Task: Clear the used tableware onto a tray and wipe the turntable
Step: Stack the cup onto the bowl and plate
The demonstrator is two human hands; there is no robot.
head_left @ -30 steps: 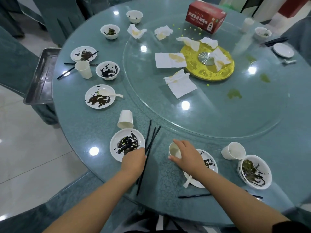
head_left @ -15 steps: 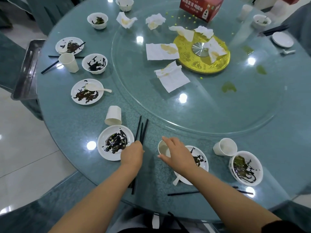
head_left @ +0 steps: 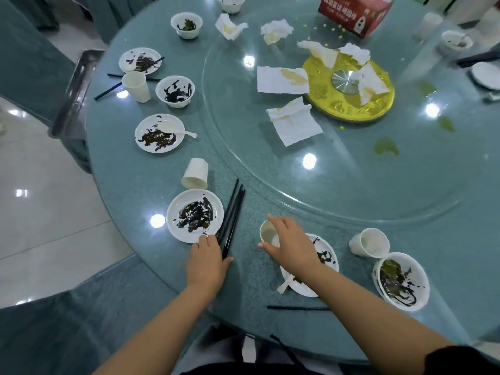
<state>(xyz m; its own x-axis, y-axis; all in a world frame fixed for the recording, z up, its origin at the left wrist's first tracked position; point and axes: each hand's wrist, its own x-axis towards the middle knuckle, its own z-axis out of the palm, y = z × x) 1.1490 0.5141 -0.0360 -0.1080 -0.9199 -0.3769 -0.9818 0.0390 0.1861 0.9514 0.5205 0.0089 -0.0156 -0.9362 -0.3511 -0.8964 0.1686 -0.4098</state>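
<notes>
Both hands are down at the near edge of the round teal table (head_left: 135,185). With my left hand (head_left: 207,259) I grip the bundle of black chopsticks (head_left: 232,215) beside the sauce-smeared white plate (head_left: 194,215). With my right hand (head_left: 290,244) I hold a small white paper cup (head_left: 267,234), fingers curled over its rim, next to another dirty white plate (head_left: 326,257). Crumpled white napkins (head_left: 293,123) lie on the glass turntable (head_left: 351,171). A metal tray (head_left: 74,90) sits off the table's far left edge.

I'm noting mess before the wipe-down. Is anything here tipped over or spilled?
Yes. Two paper cups lie on their sides: one above the near-left plate, one beside the right-hand bowl. Green smears mark the glass turntable.
</notes>
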